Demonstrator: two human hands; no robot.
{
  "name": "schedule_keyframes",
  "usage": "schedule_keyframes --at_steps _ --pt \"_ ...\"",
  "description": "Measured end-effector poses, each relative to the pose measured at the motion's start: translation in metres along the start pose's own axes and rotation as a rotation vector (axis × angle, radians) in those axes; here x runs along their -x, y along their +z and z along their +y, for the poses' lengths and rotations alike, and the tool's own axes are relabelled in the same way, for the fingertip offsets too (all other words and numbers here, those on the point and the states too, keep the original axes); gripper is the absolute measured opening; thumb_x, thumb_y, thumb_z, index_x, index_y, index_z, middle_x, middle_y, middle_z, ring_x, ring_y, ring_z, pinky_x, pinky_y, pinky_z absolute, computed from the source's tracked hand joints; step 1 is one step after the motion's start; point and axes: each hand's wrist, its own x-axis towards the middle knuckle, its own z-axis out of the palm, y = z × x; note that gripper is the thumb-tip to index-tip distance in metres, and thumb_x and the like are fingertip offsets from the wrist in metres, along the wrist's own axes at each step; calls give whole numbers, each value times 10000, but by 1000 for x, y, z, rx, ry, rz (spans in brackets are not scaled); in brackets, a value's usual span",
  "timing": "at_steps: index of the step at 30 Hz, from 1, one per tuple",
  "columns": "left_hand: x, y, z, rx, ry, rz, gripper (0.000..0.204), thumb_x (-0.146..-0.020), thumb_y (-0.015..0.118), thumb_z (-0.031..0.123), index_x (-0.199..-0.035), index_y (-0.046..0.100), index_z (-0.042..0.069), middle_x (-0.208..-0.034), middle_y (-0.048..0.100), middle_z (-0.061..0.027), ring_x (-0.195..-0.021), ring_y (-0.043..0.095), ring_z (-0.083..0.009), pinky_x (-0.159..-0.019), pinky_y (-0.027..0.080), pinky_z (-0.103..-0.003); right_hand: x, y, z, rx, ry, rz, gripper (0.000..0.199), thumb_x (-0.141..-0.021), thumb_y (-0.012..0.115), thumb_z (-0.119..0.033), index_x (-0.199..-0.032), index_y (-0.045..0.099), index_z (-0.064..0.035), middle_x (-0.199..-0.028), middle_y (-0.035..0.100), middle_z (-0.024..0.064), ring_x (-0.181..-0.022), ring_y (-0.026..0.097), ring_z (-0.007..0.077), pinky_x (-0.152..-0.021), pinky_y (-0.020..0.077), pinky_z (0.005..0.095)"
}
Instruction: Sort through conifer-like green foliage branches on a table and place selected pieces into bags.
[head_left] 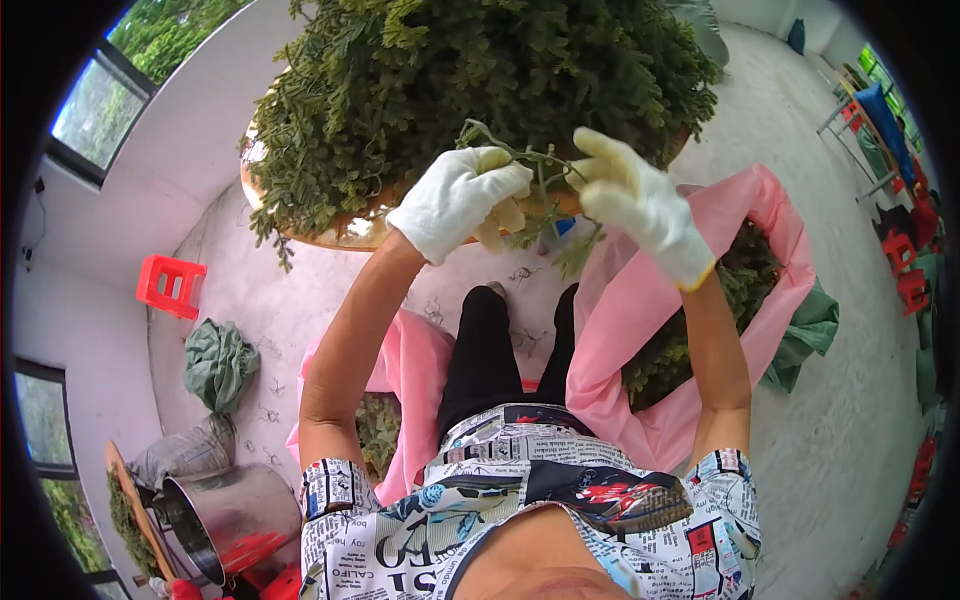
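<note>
My left hand (pixel 460 197), in a white glove, is closed on a green leafy sprig (pixel 542 165) with a forked stem. Its leafy ends hang down between my two hands. Beside the sprig, my right hand (pixel 632 208) wears a matching glove, its thumb and fingers apart around a stem end without visibly gripping it. Just beyond both hands rises a big heap of green sprigs (pixel 480 80) on a round table (pixel 360 232). Below my right forearm gapes a pink bag (pixel 610 340) with greenery inside; another pink bag (pixel 415 350) stands by my left arm, also holding greenery.
A red plastic stool (pixel 172 286) stands at the left, near a green sack (pixel 220 362). A metal pot (pixel 235 520) lies tipped at the lower left. Several red stools (pixel 905 270) line the right side. Plant scraps litter the pale floor (pixel 270 300).
</note>
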Motion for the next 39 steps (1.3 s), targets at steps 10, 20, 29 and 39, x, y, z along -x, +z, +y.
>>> schedule_keyframes --at_steps 10,20,29,39 --pt "7 6 -8 266 11 -17 221 -912 611 183 -994 648 -19 -793 682 -104 -688 672 -175 -606 512 -219 25 18 -2 896 -427 -179 302 -805 694 -200 -1062 656 -47 -828 648 70 -647 580 220 -627 481 327" --pt "7 -23 -41 -203 -79 -256 134 -921 619 133 -960 675 18 -799 654 -31 -616 552 -117 -576 459 -240 50 39 -8 1402 -573 7 369 -714 693 -159 -1076 678 -95 -686 570 32 -595 504 220 -603 440 329" --pt "12 -32 -59 -439 369 -706 227 -936 623 234 -833 687 42 -715 619 -18 -562 481 -107 -542 416 -269 8 42 40 665 -715 -220 422 -693 750 -186 -1098 654 -117 -876 653 40 -711 582 251 -735 489 347" --pt "66 5 -22 -1196 -332 -425 574 -813 679 587 -965 703 34 -763 673 -61 -641 583 -204 -617 482 -299 34 34 -35 617 322 -581 219 -831 632 -257 -917 703 -68 -802 691 50 -702 641 248 -645 497 316"
